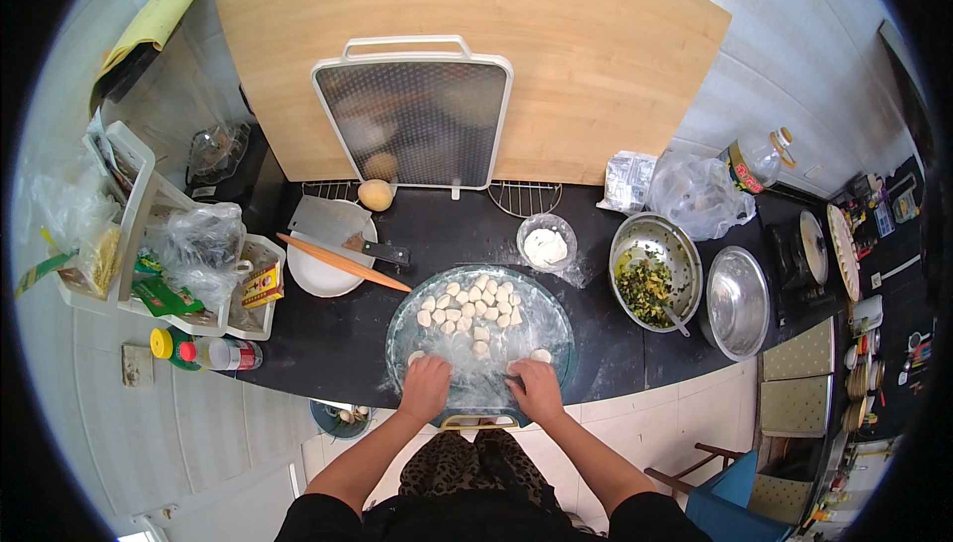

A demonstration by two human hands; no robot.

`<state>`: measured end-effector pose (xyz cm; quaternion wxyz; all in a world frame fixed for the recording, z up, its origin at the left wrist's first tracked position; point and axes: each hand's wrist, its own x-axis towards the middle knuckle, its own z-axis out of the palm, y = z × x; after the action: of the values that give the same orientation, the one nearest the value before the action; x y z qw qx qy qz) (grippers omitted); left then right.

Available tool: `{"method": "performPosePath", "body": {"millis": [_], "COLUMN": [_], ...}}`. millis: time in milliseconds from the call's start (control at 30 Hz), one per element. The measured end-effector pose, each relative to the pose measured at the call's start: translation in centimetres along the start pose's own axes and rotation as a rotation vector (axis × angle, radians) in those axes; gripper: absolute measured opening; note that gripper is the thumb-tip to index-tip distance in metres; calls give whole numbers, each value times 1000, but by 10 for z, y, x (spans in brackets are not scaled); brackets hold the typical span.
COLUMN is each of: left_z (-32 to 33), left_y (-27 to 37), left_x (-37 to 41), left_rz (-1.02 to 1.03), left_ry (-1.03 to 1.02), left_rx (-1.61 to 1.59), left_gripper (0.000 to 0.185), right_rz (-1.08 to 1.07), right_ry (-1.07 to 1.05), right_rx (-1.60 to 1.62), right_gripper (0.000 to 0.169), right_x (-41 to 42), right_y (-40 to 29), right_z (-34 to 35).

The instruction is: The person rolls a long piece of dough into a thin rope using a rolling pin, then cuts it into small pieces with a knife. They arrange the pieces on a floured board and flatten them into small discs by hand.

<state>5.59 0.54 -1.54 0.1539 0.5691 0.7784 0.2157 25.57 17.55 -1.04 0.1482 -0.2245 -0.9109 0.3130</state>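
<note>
A round green board (pixel 480 382), dusted with flour, lies at the counter's front edge. Grouped on its far half are several small cut dough pieces (pixel 467 310). My left hand (pixel 426 391) rests on the board's near left with curled fingers, just below a flattened dough disc (pixel 415 356). On the near right, my right hand (pixel 537 391) is bent the same way beside another dough disc (pixel 541 356). Whether either hand has dough under its fingertips is hidden. A tapered wooden rolling pin (pixel 342 262) leans over a white plate (pixel 316 281), left of the board.
A cleaver (pixel 327 220) lies across the plate. Behind the board stands a flour bowl (pixel 570 235). To the right are a steel bowl (pixel 691 263) of chopped filling with a spoon and another steel bowl (pixel 737 304). White baskets (pixel 257 327) and bottles (pixel 231 354) line the left.
</note>
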Motion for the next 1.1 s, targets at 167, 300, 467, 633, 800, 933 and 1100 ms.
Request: {"method": "performPosePath", "body": {"millis": [167, 300, 467, 633, 800, 933, 1100], "left_z": [4, 22, 27, 22, 8, -11, 0], "left_y": [30, 29, 24, 4, -20, -13, -4], "left_x": [21, 27, 30, 16, 16, 30, 53], "left_rz": [-95, -104, -78, -84, -181, -93, -97], "left_ry": [39, -92, -102, -148, -41, 169, 290], "left_rx": [50, 188, 176, 282, 337, 36, 60], "left_gripper": [73, 89, 83, 72, 64, 44, 21], "right_rz": [13, 5, 16, 73, 79, -82, -114], "right_ry": [-39, -141, -134, -126, 66, 15, 44], "right_rx": [-172, -303, -322, -307, -273, -130, 33], "right_gripper": [59, 73, 73, 71, 58, 30, 22], "right_x": [32, 36, 41, 46, 60, 68, 60], "right_y": [-13, -4, -1, 4, 21, 10, -18], "right_z": [12, 42, 48, 32, 13, 17, 40]}}
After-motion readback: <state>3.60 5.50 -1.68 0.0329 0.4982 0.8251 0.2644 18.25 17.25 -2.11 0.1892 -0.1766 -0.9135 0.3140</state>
